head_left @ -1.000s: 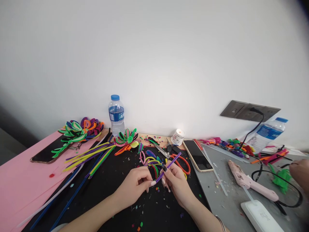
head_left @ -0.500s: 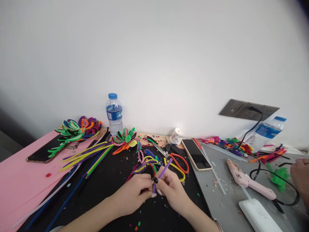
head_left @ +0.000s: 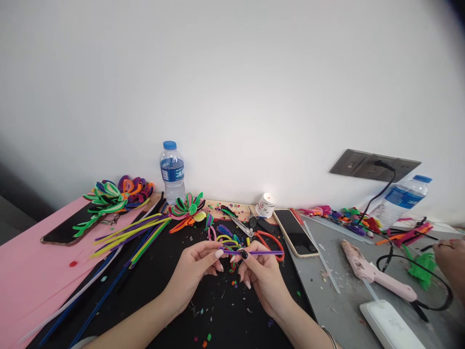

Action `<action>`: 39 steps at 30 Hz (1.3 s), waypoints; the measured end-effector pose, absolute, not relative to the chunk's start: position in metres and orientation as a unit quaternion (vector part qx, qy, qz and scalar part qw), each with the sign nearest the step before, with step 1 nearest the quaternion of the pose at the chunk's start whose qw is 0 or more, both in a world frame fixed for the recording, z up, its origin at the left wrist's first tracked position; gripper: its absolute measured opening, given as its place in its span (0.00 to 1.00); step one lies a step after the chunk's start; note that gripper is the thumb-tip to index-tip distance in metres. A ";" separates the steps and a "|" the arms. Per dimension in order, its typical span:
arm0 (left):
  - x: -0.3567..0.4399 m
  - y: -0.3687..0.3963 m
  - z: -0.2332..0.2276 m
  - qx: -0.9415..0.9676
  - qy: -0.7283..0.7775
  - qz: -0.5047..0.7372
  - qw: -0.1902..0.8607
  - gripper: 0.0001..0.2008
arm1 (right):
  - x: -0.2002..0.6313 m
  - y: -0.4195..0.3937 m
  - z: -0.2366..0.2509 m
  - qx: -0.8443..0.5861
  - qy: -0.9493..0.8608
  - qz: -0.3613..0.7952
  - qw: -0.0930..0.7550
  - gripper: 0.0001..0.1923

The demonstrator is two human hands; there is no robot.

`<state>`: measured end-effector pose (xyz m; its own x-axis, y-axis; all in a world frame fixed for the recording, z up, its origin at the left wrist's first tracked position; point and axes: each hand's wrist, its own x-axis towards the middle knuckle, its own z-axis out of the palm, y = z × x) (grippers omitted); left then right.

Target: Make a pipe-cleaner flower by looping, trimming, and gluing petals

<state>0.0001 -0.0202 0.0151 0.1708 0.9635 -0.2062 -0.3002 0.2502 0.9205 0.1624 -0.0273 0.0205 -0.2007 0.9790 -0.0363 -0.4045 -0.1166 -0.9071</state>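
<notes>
A purple pipe cleaner [head_left: 269, 252] lies level between my two hands above the black mat. My left hand [head_left: 199, 264] pinches its left end between thumb and finger. With thumb and fingers, my right hand [head_left: 259, 271] grips it nearer the middle, and its free end sticks out to the right. Just behind my hands are bent loops of pipe cleaner [head_left: 228, 241] in several colours, partly hidden by the fingers. Scissors [head_left: 269, 242] with red and yellow handles lie behind my right hand.
Straight pipe cleaners [head_left: 134, 237] and a pipe-cleaner flower [head_left: 189, 206] lie left. A water bottle [head_left: 172, 172] stands by the wall. To the right are a phone [head_left: 296, 232], a pink glue gun [head_left: 378, 276] with its cord, and another person's hand [head_left: 450, 261].
The purple pipe cleaner has turned from steeply slanted to level. My hands have risen and spread slightly apart along it. The other person's hand at the right has shifted a little.
</notes>
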 end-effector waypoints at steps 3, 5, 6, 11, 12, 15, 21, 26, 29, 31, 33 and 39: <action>0.000 -0.020 0.014 0.354 0.416 0.495 0.676 0.10 | 0.161 -0.028 0.019 -0.355 -0.411 0.666 0.512 0.07; 0.000 -0.019 0.012 0.331 0.412 0.498 0.687 0.09 | 0.160 -0.029 0.018 -0.355 -0.413 0.668 0.506 0.07; 0.000 -0.018 0.011 0.317 0.409 0.498 0.695 0.09 | 0.160 -0.029 0.017 -0.355 -0.415 0.668 0.505 0.07; 0.001 -0.018 0.006 0.270 0.384 0.486 0.737 0.10 | 0.159 -0.030 0.015 -0.356 -0.419 0.668 0.502 0.06; 0.001 -0.019 0.005 0.274 0.380 0.484 0.739 0.09 | 0.159 -0.030 0.015 -0.356 -0.421 0.669 0.499 0.06; 0.000 -0.019 0.007 0.324 0.393 0.478 0.716 0.10 | 0.159 -0.030 0.015 -0.365 -0.425 0.665 0.493 0.06; -0.008 -0.014 0.016 0.577 0.453 0.426 0.530 0.11 | 0.160 -0.027 0.013 -0.387 -0.439 0.630 0.511 0.07; -0.010 -0.014 0.020 0.751 0.404 0.342 0.394 0.09 | 0.162 -0.028 0.012 -0.404 -0.473 0.595 0.509 0.08; -0.010 -0.016 0.020 0.817 0.345 0.284 0.363 0.09 | 0.161 -0.031 0.014 -0.400 -0.523 0.588 0.469 0.09; -0.010 -0.019 0.018 0.848 0.323 0.250 0.338 0.09 | 0.161 -0.032 0.016 -0.389 -0.559 0.585 0.440 0.09; -0.009 -0.021 0.016 0.862 0.315 0.234 0.320 0.10 | 0.161 -0.033 0.017 -0.382 -0.580 0.584 0.420 0.09; -0.004 -0.021 0.011 0.726 0.398 0.355 0.434 0.05 | 0.166 -0.026 0.019 -0.405 -0.494 0.589 0.495 0.08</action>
<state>-0.0036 -0.0208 0.0114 0.4310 0.8864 0.1692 0.2706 -0.3058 0.9128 0.1656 -0.0258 0.0186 -0.1824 0.9832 0.0121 -0.1837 -0.0220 -0.9827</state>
